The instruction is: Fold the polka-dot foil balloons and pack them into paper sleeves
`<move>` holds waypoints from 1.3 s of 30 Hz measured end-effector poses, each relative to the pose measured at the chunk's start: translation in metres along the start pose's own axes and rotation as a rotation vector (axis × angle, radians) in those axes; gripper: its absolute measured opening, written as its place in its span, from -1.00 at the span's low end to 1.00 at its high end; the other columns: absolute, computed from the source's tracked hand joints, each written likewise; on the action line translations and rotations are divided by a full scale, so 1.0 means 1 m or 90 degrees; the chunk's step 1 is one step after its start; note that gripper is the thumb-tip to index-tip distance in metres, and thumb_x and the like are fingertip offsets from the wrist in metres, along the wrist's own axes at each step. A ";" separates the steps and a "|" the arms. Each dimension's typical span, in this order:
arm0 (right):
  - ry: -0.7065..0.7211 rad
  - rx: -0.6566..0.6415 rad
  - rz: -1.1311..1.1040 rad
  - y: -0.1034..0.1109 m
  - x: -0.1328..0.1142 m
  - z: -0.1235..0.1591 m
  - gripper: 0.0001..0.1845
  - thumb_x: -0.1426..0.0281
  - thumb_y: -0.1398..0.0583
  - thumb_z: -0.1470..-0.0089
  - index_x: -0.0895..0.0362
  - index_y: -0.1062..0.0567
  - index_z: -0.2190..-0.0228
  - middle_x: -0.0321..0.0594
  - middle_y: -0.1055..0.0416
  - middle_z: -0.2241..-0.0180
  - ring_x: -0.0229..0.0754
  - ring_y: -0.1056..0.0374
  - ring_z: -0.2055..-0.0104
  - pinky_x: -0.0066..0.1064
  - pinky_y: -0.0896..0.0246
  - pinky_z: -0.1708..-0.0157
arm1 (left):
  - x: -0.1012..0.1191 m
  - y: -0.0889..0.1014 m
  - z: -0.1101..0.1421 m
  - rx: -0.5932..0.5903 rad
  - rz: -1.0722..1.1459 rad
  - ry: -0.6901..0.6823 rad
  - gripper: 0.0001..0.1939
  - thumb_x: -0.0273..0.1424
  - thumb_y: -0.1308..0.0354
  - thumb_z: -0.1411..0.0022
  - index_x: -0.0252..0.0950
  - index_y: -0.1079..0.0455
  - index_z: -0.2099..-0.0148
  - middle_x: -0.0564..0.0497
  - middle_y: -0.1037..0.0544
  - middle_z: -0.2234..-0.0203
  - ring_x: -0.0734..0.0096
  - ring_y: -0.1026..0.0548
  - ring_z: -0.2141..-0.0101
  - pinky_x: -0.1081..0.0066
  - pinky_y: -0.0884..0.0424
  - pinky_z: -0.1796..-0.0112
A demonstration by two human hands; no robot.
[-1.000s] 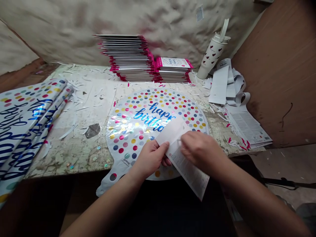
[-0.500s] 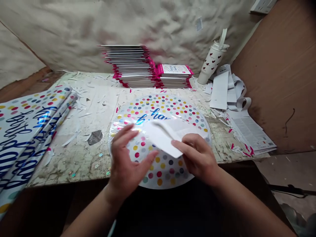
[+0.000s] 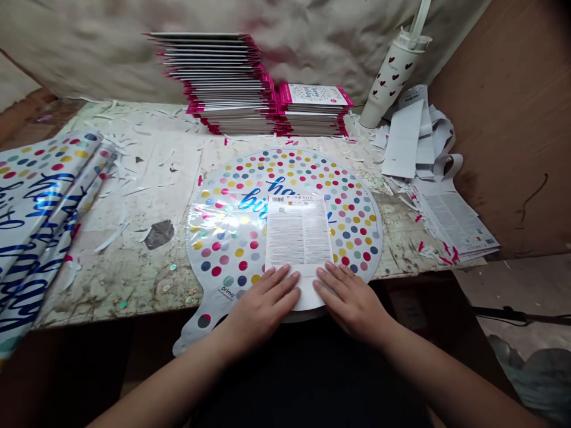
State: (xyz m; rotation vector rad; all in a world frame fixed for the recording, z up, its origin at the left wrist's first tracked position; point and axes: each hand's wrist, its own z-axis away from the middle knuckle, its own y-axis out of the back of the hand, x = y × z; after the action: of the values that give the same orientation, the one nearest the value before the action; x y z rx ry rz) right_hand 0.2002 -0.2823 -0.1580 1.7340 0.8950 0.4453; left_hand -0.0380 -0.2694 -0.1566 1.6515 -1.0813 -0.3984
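Observation:
A flat foil balloon (image 3: 232,172) with coloured dots and blue lettering lies on the table, its tail pointing down to the left. On its middle rests a printed card sheet (image 3: 298,229), covered in small text with a barcode at the top; its lower end is plain white. My left hand (image 3: 266,300) lies flat on the lower left of the sheet, fingers stretched out. Across from it, my right hand (image 3: 350,297) presses flat on the lower right side, fingers extended too. Neither hand is wrapped round anything.
Stacked pink-edged packs (image 3: 223,77) stand at the back, with a lower stack (image 3: 314,110) beside them. A white tumbler (image 3: 392,77) with hearts, white paper strips (image 3: 404,139) and printed sheets (image 3: 459,220) are at right. Folded foil balloons (image 3: 40,202) hang over the left edge. Paper scraps litter the tabletop.
The white sheet, earlier held up in my right hand and bent, now lies flat on the balloon, printed side up. My left hand has come down from the air onto it.

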 end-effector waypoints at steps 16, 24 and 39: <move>-0.204 -0.142 -0.310 0.015 0.027 -0.050 -0.91 0.51 -0.23 0.09 0.08 -0.47 0.48 -0.32 -0.38 0.44 -0.21 -0.25 0.29 -0.32 -0.09 0.20 | -0.006 0.011 -0.043 -0.089 0.167 0.239 -0.88 -0.54 -0.11 -0.06 -0.24 -0.43 0.37 0.01 -0.44 0.39 0.30 -0.36 0.26 0.31 -0.30 0.21; -0.245 -0.066 -0.115 0.004 0.023 -0.057 -0.75 0.41 -0.12 -0.10 0.11 -0.44 0.15 -0.07 -0.41 0.14 -0.07 -0.32 0.11 -0.19 -0.24 0.16 | -0.008 -0.007 -0.039 0.020 -0.001 0.249 -0.76 -0.46 0.01 -0.23 -0.30 -0.36 0.07 -0.12 -0.47 0.16 0.18 -0.39 0.15 0.19 -0.33 0.14; 0.042 0.085 -0.002 0.043 -0.004 -0.036 -0.60 0.56 -0.01 -0.14 0.21 -0.37 -0.01 -0.06 -0.40 0.04 -0.02 -0.28 -0.05 -0.13 -0.24 0.00 | 0.013 0.037 -0.033 0.094 0.948 0.712 -0.72 -0.20 -0.10 -0.17 -0.29 -0.39 0.17 0.04 -0.48 0.53 0.50 -0.43 0.54 0.53 -0.34 0.52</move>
State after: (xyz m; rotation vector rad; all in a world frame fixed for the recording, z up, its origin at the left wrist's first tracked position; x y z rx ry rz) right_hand 0.1878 -0.2679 -0.1054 1.8478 0.9942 0.4511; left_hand -0.0241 -0.2610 -0.1078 0.5454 -1.0837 1.4045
